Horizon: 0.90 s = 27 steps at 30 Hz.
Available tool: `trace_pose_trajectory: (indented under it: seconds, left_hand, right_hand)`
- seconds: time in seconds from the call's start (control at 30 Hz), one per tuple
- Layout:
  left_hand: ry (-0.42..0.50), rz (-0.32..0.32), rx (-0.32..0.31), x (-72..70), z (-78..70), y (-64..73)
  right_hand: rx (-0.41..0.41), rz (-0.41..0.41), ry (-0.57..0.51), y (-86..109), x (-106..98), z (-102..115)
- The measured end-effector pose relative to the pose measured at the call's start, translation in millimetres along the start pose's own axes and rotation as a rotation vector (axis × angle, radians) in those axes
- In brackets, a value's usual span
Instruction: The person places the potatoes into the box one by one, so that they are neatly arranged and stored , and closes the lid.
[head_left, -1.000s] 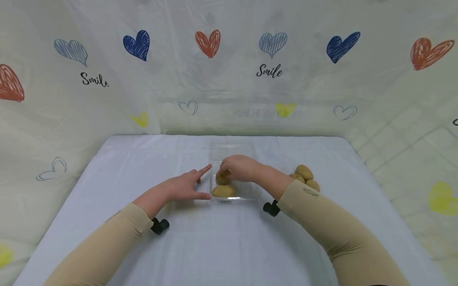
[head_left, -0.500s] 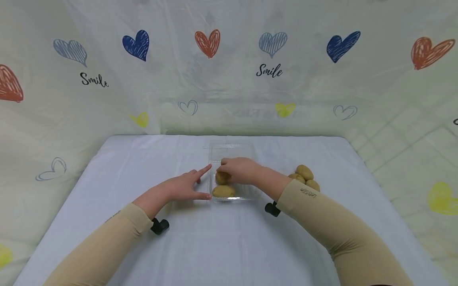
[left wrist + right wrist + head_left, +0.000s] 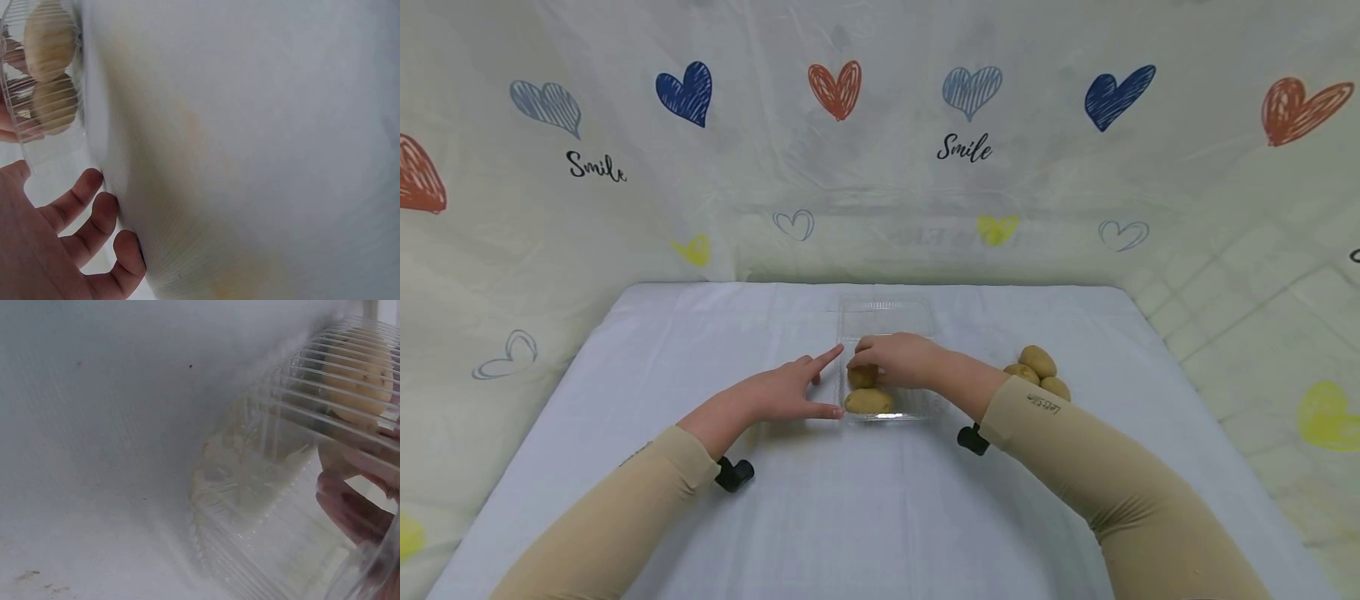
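A clear plastic clamshell box (image 3: pixel 917 410) lies with its lid (image 3: pixel 887 318) folded back. My right hand (image 3: pixel 901 360) reaches into it from the right, its fingers gripping a potato (image 3: pixel 862 377) at the left end. A second, longer potato (image 3: pixel 868 402) lies just in front of that one, also inside. At the box's left wall is my left hand (image 3: pixel 784 393), thumb and index finger spread along the edge. Its other fingers bend loosely against the cloth in the left wrist view. Through the ribbed wall in the right wrist view, a potato (image 3: pixel 356 378) and right fingertips (image 3: pixel 350 503) show.
Several more potatoes (image 3: pixel 1039 362) sit in a group on the white cloth (image 3: pixel 865 517), right of the box and partly behind my right forearm. A pale backdrop (image 3: pixel 880 175) printed with hearts stands behind the table's far edge.
My right hand has shifted slightly left with the potato, bringing it nearer the box's left wall. The left hand and the front potato have stayed in place.
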<state>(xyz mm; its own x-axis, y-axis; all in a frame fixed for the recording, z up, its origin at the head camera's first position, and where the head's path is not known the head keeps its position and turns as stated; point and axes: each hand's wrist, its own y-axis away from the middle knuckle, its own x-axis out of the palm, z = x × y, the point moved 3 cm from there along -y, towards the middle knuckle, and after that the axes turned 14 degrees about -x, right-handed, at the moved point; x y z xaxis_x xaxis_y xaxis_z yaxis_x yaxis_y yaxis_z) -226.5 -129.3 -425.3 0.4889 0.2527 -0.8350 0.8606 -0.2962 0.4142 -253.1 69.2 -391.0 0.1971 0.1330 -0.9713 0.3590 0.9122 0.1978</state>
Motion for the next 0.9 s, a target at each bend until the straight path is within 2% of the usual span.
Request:
trace_pose_trajectory:
  seconds: [0.17, 0.33, 0.57, 0.9]
  left_hand:
    - [0.004, 0.001, -0.001, -0.3, -1.5, 1.0]
    - [0.001, 0.002, -0.005, 0.3, -1.4, 0.4]
    - [0.0, -0.002, -0.003, 0.4, -0.6, -0.8]
    - [-0.007, -0.007, 0.008, 0.5, -0.8, 0.6]
  right_hand:
    - [-0.012, -0.041, -0.052, -0.6, -0.6, 0.2]
    - [0.01, -0.061, -0.094, -0.8, -0.1, -2.0]
    - [0.057, -0.077, -0.116, -0.2, 3.9, -6.3]
    - [0.075, -0.099, -0.157, 4.3, 1.4, -6.1]
